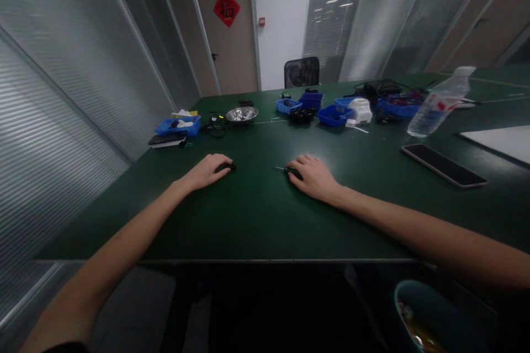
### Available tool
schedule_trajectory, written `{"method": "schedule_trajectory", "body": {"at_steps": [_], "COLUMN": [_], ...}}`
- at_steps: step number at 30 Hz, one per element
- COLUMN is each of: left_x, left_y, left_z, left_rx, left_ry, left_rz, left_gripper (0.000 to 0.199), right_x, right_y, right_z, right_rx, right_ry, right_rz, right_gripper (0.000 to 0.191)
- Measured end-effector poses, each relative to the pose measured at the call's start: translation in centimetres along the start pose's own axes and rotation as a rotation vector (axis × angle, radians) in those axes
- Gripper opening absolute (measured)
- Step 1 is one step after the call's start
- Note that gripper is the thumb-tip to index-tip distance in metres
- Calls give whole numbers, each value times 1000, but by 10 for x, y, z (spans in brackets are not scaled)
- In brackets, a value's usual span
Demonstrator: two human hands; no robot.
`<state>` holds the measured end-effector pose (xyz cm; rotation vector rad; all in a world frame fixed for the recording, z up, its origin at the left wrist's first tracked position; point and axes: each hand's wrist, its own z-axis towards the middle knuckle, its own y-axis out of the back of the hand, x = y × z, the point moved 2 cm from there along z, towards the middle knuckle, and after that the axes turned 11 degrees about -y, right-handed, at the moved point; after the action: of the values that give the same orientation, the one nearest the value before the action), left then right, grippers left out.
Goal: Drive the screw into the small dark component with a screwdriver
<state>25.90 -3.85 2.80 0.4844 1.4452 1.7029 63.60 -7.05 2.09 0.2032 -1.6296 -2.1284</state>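
Observation:
On the green table [248,220], my left hand [207,171] is closed around a small black object [224,166], whose kind I cannot make out. To the right of it, my right hand [312,176] rests on the tabletop and grips a screwdriver [295,172] with a dark handle. The thin metal shaft of the screwdriver points left, toward my left hand. A gap of bare green surface lies between the two hands. The palms and some of the fingers are hidden from view.
Beyond my hands stand a metal bowl [242,116], a blue tray [178,126] and several blue bins [331,116]. A phone [444,165], a tilted-looking plastic bottle [441,102] and a white sheet [503,140] are at right. Below the table edge is a bin [447,314].

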Motion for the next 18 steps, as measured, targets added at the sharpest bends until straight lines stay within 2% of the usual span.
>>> {"method": "schedule_trajectory", "body": {"at_steps": [4, 9, 12, 15, 18], "left_x": [48, 112, 145, 163, 169], "left_y": [19, 47, 61, 71, 78], "left_z": [-44, -122, -164, -187, -195], "left_rx": [-28, -67, -45, -37, -21], "left_ry": [212, 462, 623, 748, 851], "left_rz": [63, 205, 325, 374, 390], "left_gripper": [48, 53, 50, 48, 46], "right_x": [2, 3, 5, 5, 4], "right_y": [0, 1, 1, 1, 1], "right_z": [1, 1, 1, 1, 1], "right_rx": [7, 13, 19, 20, 10], "right_ry": [11, 9, 1, -6, -11], "right_rz": [-15, -28, -44, -56, -64], "right_gripper": [34, 34, 34, 32, 32]}}
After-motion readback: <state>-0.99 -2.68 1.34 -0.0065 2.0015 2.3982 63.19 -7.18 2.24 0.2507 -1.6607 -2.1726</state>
